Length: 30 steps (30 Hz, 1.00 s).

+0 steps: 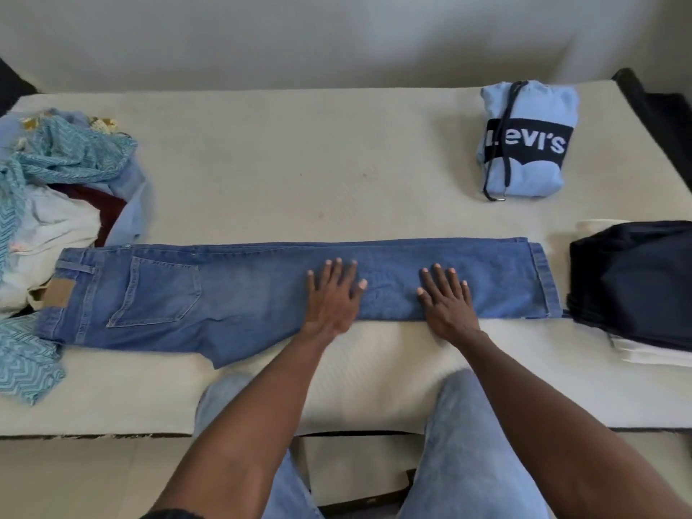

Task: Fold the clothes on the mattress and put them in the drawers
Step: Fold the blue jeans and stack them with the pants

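Head view shows our cream fabric mattress (262,174) carrying one blue denim jeans pair (239,290) lengthwise along its near edge, one heap of unfolded clothes (56,204), one folded light-blue hoodie (524,140). Our left hand (333,297) and right hand (447,301) press flat, fingers spread.

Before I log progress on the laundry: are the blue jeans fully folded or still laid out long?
Still long. The jeans are folded leg over leg only, stretched across the mattress, waistband left, hems right.
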Available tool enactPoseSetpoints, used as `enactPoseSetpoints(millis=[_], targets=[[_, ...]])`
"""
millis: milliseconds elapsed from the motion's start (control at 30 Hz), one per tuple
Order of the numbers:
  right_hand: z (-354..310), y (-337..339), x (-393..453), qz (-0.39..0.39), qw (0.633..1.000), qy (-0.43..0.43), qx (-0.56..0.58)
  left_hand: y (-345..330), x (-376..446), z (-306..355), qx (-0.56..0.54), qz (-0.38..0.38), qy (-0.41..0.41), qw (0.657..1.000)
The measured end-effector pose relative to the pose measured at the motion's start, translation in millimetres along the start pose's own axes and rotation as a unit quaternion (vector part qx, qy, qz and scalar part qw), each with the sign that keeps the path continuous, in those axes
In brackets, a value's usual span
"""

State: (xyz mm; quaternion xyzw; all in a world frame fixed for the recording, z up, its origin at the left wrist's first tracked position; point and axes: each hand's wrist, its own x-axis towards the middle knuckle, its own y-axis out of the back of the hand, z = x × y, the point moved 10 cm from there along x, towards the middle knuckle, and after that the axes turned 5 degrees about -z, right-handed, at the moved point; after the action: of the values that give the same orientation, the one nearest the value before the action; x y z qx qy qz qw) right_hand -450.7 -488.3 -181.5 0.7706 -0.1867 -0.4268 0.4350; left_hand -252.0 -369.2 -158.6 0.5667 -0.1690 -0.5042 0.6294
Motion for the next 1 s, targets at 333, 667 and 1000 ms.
enactPoseSetpoints(millis=[333, 667, 1000], targets=[[164, 56, -39, 0.105, 0.969, -0.210, 0.074, -34, 16, 148, 0.067, -0.089, -0.076, 0.991], [205, 81, -35, 0.057, 0.869, -0.272, 0.410, -48, 19, 193, -0.139, -0.228, 0.018, 0.963], [-25, 147, -58, 0.171, 0.969, -0.048, 0.171, 43, 7, 173, -0.647, -0.160, 0.040, 0.744]])
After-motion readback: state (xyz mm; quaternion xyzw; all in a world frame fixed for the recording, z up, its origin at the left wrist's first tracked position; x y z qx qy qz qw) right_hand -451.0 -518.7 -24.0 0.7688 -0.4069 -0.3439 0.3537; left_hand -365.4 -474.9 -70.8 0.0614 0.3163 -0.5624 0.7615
